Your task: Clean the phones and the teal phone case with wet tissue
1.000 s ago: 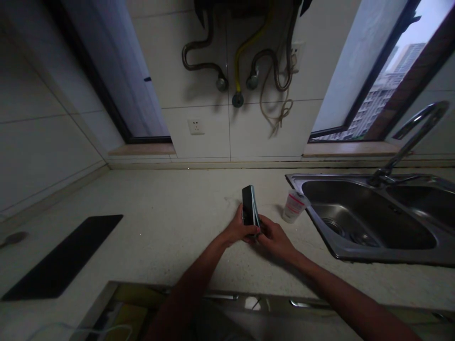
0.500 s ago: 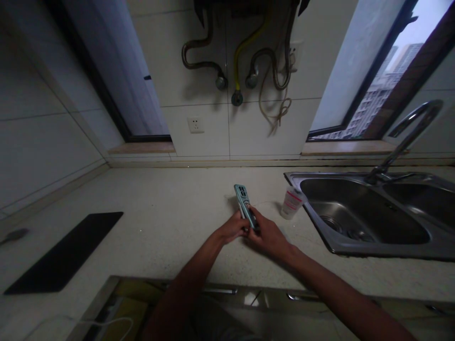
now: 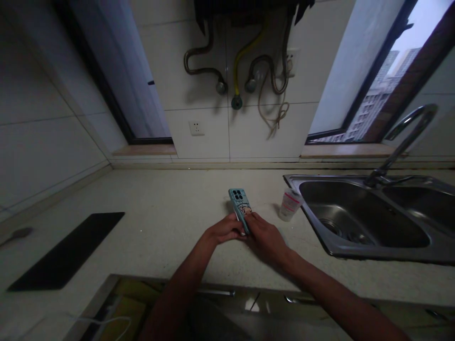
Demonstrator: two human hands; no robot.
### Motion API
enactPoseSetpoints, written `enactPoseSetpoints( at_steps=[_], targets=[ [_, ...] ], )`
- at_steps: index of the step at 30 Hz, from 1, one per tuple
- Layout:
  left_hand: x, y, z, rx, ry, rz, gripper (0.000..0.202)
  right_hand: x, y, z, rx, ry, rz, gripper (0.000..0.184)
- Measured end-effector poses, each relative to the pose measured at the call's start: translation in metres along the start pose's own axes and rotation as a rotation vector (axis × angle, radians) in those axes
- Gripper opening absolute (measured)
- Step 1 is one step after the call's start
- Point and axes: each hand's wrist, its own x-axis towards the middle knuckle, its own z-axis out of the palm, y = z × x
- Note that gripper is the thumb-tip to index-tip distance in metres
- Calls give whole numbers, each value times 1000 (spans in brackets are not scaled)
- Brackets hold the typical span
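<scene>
Above the worktop, both hands grip a smartphone in a teal case, its back with the camera lenses and a cartoon print turned up. My left hand is closed on its lower left side. Across the lower right part of the back lie the fingers of my right hand, closed on it too. A pale strip shows along the phone's left edge; I cannot make out what it is. The lower end is hidden by the fingers. To the right of my right hand stands a clear plastic cup with red print.
A double steel sink with a curved faucet is set into the worktop at right. A black flat board lies at left. Pipes hang on the tiled wall behind. White cable runs at lower left.
The phone has turned so more of its printed back faces up, and it has shifted slightly left. Both hands have moved with it, still holding on. The view has tilted a little.
</scene>
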Motion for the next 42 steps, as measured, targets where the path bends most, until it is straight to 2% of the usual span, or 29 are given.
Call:
enactPoseSetpoints(
  at_steps=[3,7,10,12,15,17,19,22,25,28,31,35,39,42],
  targets=[
    [-2,-1,-3,0,-27,5,47,-3,1,3,-65,42,-60,57],
    [-2,-4,-4,5,-41,9,45,-3,2,1,-48,44,-59,60],
    [-5,-6,-8,4,-7,20,56,-1,9,-11,-7,87,-34,52],
    [-11,-6,-11,47,-8,-36,65,0,18,-20,33,166,5,50],
    [-23,-6,-15,153,-72,-172,65,1,27,-27,121,236,82,53],
    [-30,-5,-16,175,-99,-189,59,1,28,-26,201,235,141,47],
    [-34,-4,-16,143,-93,-145,58,2,27,-25,284,259,226,39],
    [-35,-2,-16,42,-84,-37,63,4,28,-26,435,387,422,28],
    [-32,1,-20,-62,-59,62,64,7,30,-28,721,491,587,32],
    [-27,4,-26,-92,70,70,53,9,27,-25,956,462,688,56],
    [-23,6,-31,-72,199,93,57,8,19,-17,1039,361,719,72],
    [-24,11,-34,-98,255,227,60,4,13,-7,1042,296,727,79],
    [-26,17,-37,-175,255,258,61,2,12,-3,1009,296,733,81],
    [-26,21,-41,-140,352,319,63,0,14,-2,1010,294,732,81]
  ],
)
